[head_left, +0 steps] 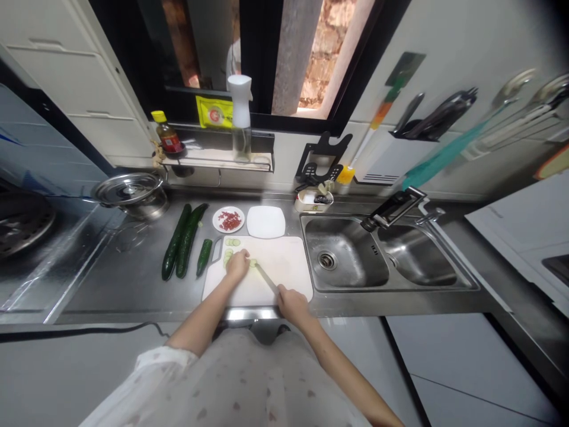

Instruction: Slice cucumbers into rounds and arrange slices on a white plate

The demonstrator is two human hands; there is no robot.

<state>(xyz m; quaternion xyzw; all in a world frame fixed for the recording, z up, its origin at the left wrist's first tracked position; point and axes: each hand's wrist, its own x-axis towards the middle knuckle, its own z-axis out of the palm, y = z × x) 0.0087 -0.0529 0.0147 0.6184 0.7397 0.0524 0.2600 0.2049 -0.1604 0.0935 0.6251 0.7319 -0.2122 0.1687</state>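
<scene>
A: What is pictured at the white cutting board?

B: A kitchen knife is held over the board by the right hand, its fingers wrapped around the handle at the board's near edge, right of the middle.

A: And the left hand?

B: It is set over the board's left half, fingers bent down. Whether anything is pinched beneath them cannot be told.

A: Where is the slice found?

B: A pale cucumber slice is seen near the board's middle, just beside the left fingertips. Other rounds are laid toward the board's far left corner.

A: How is it all lined up?

B: The blade is slanted from the board's near edge toward its far left, with the pale slice at its tip. Of the two hands, the left is placed nearer to it.

A: And around the board?

B: A short cucumber piece is laid left of the board, with two whole cucumbers farther left. A square white plate is set beyond its far edge.
</scene>
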